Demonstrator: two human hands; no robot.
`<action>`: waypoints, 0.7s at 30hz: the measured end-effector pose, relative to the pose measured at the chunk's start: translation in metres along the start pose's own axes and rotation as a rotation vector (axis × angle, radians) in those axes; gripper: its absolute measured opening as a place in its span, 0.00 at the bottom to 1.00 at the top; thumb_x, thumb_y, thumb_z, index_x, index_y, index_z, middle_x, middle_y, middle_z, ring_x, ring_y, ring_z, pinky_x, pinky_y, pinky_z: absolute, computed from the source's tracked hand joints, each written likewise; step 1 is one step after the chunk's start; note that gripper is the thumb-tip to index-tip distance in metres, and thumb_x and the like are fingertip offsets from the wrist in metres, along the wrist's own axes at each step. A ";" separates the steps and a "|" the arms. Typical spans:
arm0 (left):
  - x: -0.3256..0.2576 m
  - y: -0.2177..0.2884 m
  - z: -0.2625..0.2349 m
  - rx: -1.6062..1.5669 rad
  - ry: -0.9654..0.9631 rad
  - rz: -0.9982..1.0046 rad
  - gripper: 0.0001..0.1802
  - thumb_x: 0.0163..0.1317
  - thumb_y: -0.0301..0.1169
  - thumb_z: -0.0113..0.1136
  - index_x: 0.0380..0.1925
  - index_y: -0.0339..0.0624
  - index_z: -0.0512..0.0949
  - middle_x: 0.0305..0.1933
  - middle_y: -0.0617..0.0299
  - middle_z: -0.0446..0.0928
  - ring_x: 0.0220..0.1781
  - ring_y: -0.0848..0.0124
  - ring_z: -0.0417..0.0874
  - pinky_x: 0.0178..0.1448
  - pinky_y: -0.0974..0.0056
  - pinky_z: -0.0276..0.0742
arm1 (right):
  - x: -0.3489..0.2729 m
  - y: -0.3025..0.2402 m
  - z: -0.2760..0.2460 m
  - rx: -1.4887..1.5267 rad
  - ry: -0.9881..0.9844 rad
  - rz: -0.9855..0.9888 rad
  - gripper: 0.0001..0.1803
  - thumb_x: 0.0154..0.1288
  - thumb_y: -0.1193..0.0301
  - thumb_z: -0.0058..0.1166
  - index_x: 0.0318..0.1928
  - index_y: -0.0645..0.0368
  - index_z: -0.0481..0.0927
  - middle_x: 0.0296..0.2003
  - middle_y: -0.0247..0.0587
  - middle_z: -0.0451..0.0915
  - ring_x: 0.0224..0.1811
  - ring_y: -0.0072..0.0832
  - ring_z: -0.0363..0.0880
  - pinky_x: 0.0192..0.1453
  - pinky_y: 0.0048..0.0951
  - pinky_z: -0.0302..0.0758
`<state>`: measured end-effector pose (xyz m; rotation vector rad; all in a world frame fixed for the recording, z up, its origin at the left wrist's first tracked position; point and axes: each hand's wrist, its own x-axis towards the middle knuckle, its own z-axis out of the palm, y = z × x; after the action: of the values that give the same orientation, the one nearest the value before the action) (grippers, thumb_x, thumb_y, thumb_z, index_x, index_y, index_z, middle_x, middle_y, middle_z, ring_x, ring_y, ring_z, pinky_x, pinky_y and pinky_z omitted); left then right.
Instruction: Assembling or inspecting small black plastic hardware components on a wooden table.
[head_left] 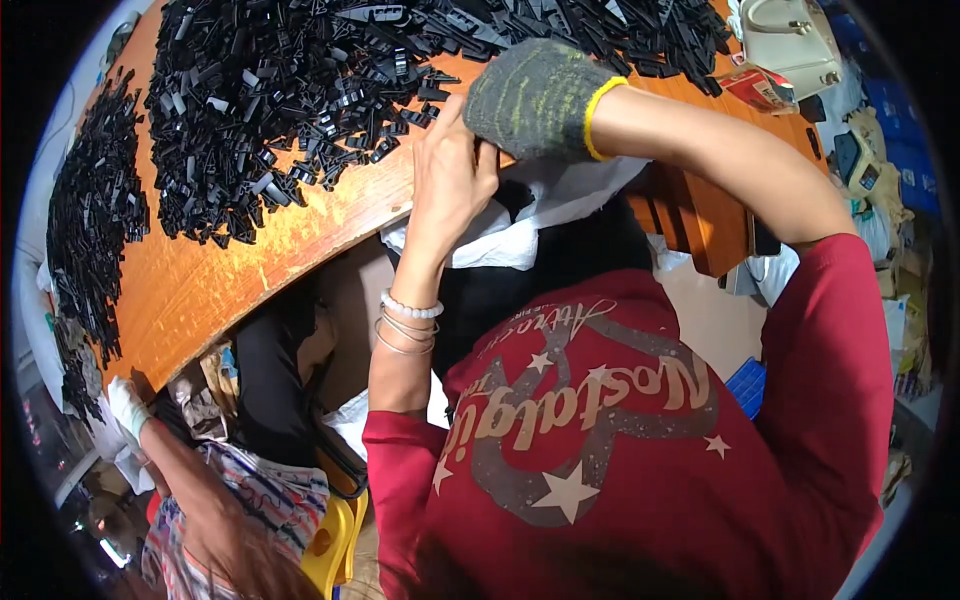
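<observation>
My left hand (452, 172), bare with a white bead bracelet (411, 304) and thin bangles at the wrist, is at the table's near edge with its fingers bent and closed. Against it, on the right, is my right hand (535, 102) in a dark grey-green knit glove with a yellow cuff. It curls inward, and its fingertips are turned away from view. Whatever the two hands hold between them is hidden. Just beyond them, small black plastic parts (270, 110), clip-like in shape, lie heaped on the orange wooden table (300, 235).
Another black heap (95, 215) lies at the table's left. A co-worker's white-gloved hand (128, 405) rests by the lower left corner, near a yellow chair (335, 535). White cloth or plastic (510, 245) covers my lap. A pale handbag (790, 45) and red box (757, 90) stand at far right.
</observation>
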<state>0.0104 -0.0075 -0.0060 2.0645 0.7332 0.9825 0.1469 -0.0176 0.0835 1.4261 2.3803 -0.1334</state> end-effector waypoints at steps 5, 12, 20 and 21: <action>0.003 -0.001 0.000 0.009 -0.059 0.018 0.10 0.52 0.16 0.55 0.36 0.29 0.76 0.42 0.46 0.75 0.39 0.49 0.80 0.43 0.56 0.75 | -0.014 0.009 0.005 0.062 0.158 -0.082 0.13 0.49 0.66 0.67 0.38 0.54 0.86 0.35 0.42 0.85 0.38 0.38 0.86 0.43 0.37 0.81; -0.001 0.001 -0.009 -0.026 0.000 -0.055 0.06 0.53 0.19 0.59 0.32 0.33 0.74 0.34 0.50 0.71 0.34 0.51 0.77 0.39 0.54 0.72 | -0.023 0.006 0.053 0.051 0.591 0.008 0.12 0.49 0.62 0.63 0.33 0.53 0.81 0.25 0.39 0.81 0.27 0.37 0.82 0.30 0.41 0.76; -0.016 0.016 -0.015 0.057 0.037 -0.070 0.09 0.53 0.17 0.62 0.35 0.34 0.76 0.37 0.53 0.71 0.36 0.60 0.76 0.40 0.62 0.72 | -0.069 -0.019 0.083 0.730 0.830 0.196 0.14 0.65 0.69 0.57 0.51 0.54 0.80 0.39 0.40 0.83 0.34 0.32 0.83 0.36 0.30 0.79; -0.016 0.022 -0.020 -0.071 0.014 -0.167 0.08 0.55 0.18 0.62 0.35 0.35 0.78 0.38 0.58 0.73 0.35 0.70 0.75 0.38 0.66 0.72 | -0.070 -0.026 0.083 1.228 0.807 0.271 0.14 0.66 0.71 0.57 0.52 0.56 0.80 0.40 0.37 0.83 0.35 0.26 0.82 0.37 0.26 0.79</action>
<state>-0.0108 -0.0245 0.0138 1.9033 0.8510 0.9162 0.1752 -0.1100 0.0281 2.7121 2.7281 -1.3619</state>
